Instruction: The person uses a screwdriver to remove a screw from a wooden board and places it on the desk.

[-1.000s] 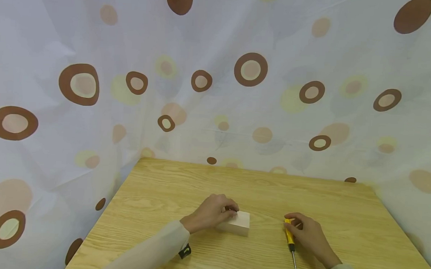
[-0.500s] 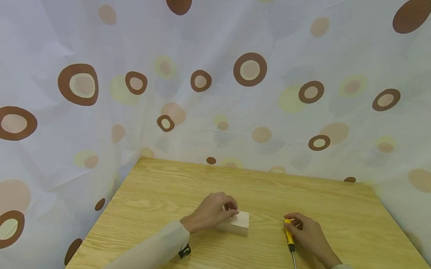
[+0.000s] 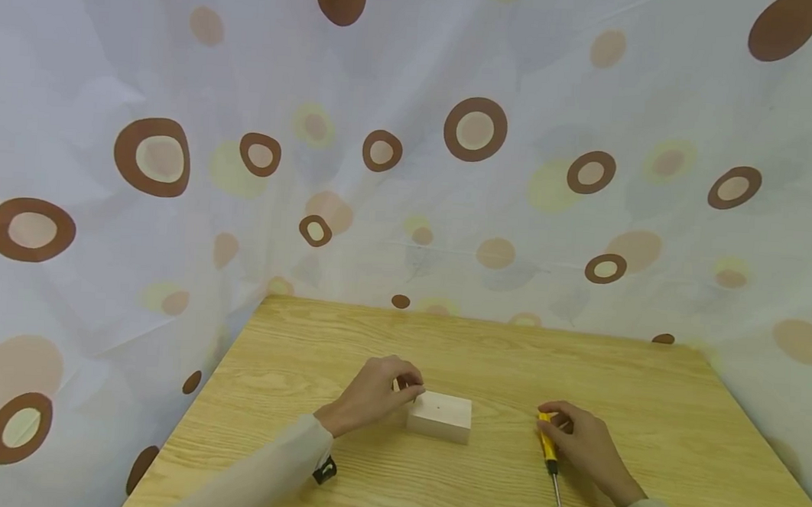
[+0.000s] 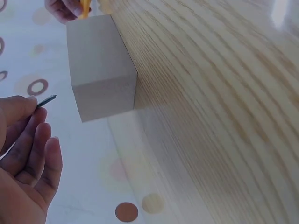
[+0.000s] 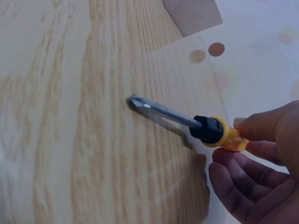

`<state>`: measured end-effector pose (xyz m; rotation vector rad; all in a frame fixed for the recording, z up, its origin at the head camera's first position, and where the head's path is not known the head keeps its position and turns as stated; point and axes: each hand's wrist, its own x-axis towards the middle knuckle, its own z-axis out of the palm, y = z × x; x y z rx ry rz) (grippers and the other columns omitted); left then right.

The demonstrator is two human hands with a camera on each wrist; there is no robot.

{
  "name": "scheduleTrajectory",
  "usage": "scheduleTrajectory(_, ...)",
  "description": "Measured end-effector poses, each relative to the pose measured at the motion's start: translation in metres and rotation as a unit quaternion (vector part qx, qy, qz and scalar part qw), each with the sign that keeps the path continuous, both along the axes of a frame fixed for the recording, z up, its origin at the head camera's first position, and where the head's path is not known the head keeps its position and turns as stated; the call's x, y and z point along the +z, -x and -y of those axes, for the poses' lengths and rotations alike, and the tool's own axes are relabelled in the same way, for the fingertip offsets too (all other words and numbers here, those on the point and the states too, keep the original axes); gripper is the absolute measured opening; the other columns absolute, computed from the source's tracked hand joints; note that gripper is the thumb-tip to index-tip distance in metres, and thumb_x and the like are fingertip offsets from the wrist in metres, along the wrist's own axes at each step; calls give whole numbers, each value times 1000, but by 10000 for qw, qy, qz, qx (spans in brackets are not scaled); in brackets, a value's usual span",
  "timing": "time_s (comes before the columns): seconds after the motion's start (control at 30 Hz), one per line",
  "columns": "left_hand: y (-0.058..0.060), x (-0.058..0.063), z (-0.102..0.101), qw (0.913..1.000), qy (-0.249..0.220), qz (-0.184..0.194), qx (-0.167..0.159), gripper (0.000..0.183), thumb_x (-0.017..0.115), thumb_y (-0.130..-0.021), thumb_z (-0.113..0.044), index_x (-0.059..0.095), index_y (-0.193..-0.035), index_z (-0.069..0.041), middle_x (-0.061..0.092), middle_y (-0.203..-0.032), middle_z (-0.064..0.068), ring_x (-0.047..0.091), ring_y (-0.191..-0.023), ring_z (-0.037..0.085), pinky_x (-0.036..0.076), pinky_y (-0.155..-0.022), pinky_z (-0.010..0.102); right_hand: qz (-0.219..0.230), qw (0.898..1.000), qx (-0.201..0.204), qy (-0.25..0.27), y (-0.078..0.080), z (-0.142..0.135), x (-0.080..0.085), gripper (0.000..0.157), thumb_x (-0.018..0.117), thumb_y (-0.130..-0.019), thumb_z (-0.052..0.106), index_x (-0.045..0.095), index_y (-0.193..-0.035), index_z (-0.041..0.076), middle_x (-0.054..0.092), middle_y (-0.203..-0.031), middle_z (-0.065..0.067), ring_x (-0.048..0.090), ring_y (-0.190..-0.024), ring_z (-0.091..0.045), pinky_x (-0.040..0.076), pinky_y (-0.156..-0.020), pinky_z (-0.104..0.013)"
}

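A pale wooden block [image 3: 441, 418] lies on the table, with a small dark hole in its top face. My left hand [image 3: 379, 394] is at the block's left end, its fingertips close by the top edge. In the left wrist view that hand [image 4: 28, 149] pinches a small metal screw [image 4: 46, 101] between thumb and forefinger, the pointed end sticking out. To the right of the block, my right hand [image 3: 583, 444] grips a screwdriver [image 3: 548, 449] by its yellow handle. The right wrist view shows its cross-shaped tip [image 5: 135, 101] pointing away from the hand, low over the table.
The wood-grain table [image 3: 346, 335] runs back to a white sheet [image 3: 408, 208] printed with brown and beige circles. That sheet also closes off the left and right sides.
My left hand has moved left off the block's top, holding the screw, and the hole in the top face now shows. The right hand and screwdriver have stayed nearly still.
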<state>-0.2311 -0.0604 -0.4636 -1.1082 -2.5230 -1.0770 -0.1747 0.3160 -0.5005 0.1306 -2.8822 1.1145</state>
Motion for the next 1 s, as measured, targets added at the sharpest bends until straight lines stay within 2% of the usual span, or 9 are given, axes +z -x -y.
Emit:
scheduleTrajectory(0.17, 1, -2, 19, 9998, -85, 3, 156, 5, 74, -97, -19, 78, -97, -16, 70, -87, -13, 61, -77, 1, 51, -66, 23, -38, 10000, 70, -54, -2, -1, 0, 32, 71, -99, 23, 69, -124, 2, 70, -95, -3, 65, -78, -13, 53, -61, -26)
scheduleTrajectory(0.37, 0, -8, 38, 9993, -141, 56, 339, 5, 74, -98, -17, 77, -97, -14, 71, -90, -12, 62, -78, 2, 54, -71, 26, -90, 9999, 85, -94, -2, -1, 1, 33, 72, -99, 23, 69, -123, 1, 70, -94, -2, 65, -77, -13, 52, -61, -25)
scheduleTrajectory(0.7, -6, -20, 64, 9966, 233, 325, 719, 4, 75, -96, -13, 78, -93, -14, 71, -85, -10, 60, -74, 3, 53, -68, 25, -141, 9998, 111, -130, -1, 0, 0, 32, 72, -99, 22, 69, -123, 1, 71, -95, -3, 65, -78, -14, 53, -62, -25)
scheduleTrajectory(1.0, -9, -32, 78, 9920, 575, 605, 944, 4, 75, -95, -13, 76, -91, -12, 71, -84, -9, 62, -74, 2, 54, -67, 23, 15, 9999, 93, 136, 0, 0, 0, 34, 72, -99, 22, 68, -124, -1, 70, -95, -4, 65, -76, -15, 54, -57, -26)
